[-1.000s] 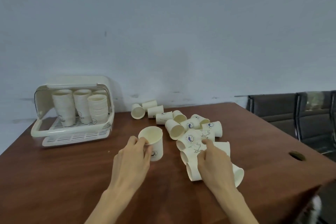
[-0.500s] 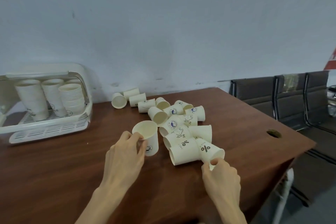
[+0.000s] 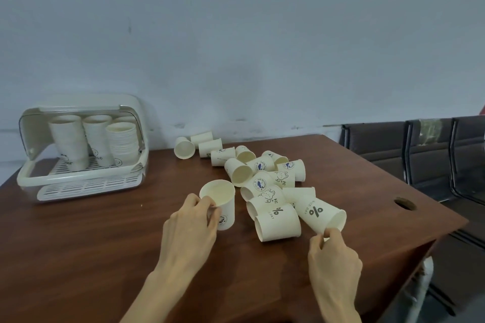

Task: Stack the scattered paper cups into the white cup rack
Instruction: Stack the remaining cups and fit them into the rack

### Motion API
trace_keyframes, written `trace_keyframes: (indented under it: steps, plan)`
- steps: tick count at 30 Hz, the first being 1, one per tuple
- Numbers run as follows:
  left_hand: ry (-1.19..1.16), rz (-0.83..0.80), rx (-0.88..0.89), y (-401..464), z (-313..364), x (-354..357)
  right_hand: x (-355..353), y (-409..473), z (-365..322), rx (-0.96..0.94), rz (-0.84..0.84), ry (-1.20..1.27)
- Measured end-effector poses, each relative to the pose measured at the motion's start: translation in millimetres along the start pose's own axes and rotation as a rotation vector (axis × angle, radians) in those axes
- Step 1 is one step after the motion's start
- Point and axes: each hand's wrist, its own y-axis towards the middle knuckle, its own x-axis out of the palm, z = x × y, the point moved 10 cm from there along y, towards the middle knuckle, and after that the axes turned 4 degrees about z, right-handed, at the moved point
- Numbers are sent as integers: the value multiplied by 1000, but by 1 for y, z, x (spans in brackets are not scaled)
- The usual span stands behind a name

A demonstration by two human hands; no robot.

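Left hand point(image 3: 189, 231) grip still on upright cup point(image 3: 220, 207), right hand point(image 3: 332, 259) now pinching tipped cup point(image 3: 319, 215) rim

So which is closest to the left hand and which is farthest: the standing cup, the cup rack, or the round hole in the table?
From the left hand, in the head view:
1. The standing cup, right at its fingers, which hold it.
2. The cup rack, farther off at the table's back left.
3. The round hole, farthest, near the table's right edge.
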Motion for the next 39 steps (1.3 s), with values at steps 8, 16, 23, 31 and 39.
trace_keyframes:
  steps: [8, 16, 23, 31, 39]
  plan:
    - [32, 0, -30, -7, -9, -14, -35, 3, -37, -160, 130, 71]
    - [86, 74, -100, -8, -46, -57, -9, -17, -144, -463, 32, 251]
    - [130, 148, -209, -17, -102, -94, 16, -62, -219, -649, -27, 331]
    - [164, 256, -288, -29, -151, -124, 30, -98, -266, -776, -6, 365]
    - [232, 285, -409, -34, -217, -132, 77, -133, -299, -831, -115, 361]
